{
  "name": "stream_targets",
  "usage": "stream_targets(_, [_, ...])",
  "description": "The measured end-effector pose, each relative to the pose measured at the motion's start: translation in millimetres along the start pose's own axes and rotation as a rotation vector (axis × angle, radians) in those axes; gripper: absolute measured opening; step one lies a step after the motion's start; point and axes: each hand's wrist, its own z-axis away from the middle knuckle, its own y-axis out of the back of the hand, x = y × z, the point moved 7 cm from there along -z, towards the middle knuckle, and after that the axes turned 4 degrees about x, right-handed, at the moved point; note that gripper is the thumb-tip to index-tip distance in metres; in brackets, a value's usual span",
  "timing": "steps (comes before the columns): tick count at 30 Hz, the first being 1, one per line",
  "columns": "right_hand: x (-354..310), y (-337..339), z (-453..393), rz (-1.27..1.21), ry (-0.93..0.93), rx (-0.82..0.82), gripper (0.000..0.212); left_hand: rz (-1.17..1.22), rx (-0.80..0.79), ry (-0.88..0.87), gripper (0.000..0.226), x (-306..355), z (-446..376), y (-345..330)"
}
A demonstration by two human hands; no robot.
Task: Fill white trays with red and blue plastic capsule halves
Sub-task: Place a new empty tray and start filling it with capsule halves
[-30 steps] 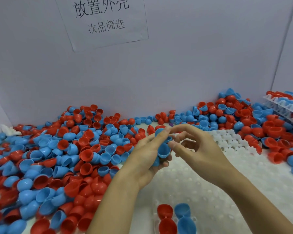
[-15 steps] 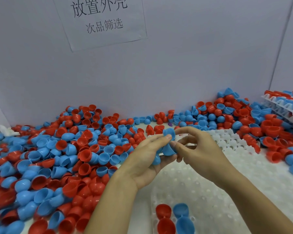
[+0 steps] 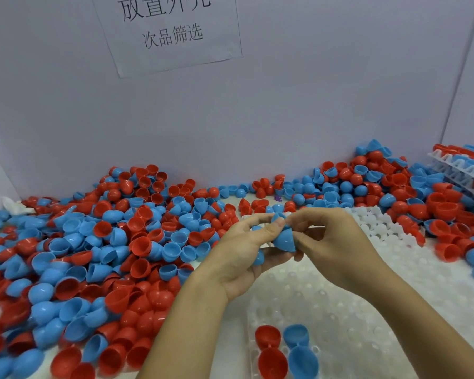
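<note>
At the centre of the frame the left hand (image 3: 241, 253) and the right hand (image 3: 331, 242) are meeting over the white moulded plastic tray (image 3: 340, 302). A second ago the rounded blue plastic capsule half (image 3: 284, 240) was showing its open mouth between them; now it is turning dome-outward, with the right fingers clamped on it and the left thumb pressing its top. More blue halves are sitting curled in the left palm, so it looks as if one is being separated from a nested stack, ready for placing. The tray is holding only four pieces at the lower centre: two red cup-shaped halves (image 3: 268, 348) beside two blue cup-shaped halves (image 3: 298, 348). At the right edge a stack of filled white trays (image 3: 460, 168) is leaning. The loose heap of red and blue halves (image 3: 107, 255) is covering the left.
</note>
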Motion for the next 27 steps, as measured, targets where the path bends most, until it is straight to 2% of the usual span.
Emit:
stream_targets(5, [1,7,-1,-0.004,-0.009,0.013,0.018,0.019,0.008,-0.006,0.055,0,-1,4])
stream_targets(8, [3,21,0,-0.013,-0.055,0.003,0.017,0.078,0.063,-0.015,0.043,1,-4,10])
stream_targets(12, [-1,28,10,0.17,-0.09,-0.283,0.008,0.122,0.114,-0.023,0.029,2,-8,18])
stream_targets(15, [1,22,27,0.387,-0.159,-0.544,0.005,0.126,0.108,-0.033,0.038,3,-9,18])
stream_targets(17, [3,17,38,0.498,-0.221,-0.661,0.006,0.125,0.096,-0.041,0.034,3,-10,17])
stream_targets(19, [4,12,45,0.556,-0.272,-0.715,0.01,0.129,0.092,-0.049,0.027,3,-10,16])
stream_targets(23, [4,0,56,0.645,-0.305,-0.776,0.013,0.119,0.095,-0.051,0.026,5,-9,15])
stream_targets(27, [7,-8,59,0.721,-0.306,-0.771,0.016,0.103,0.106,-0.039,0.037,6,-7,13])
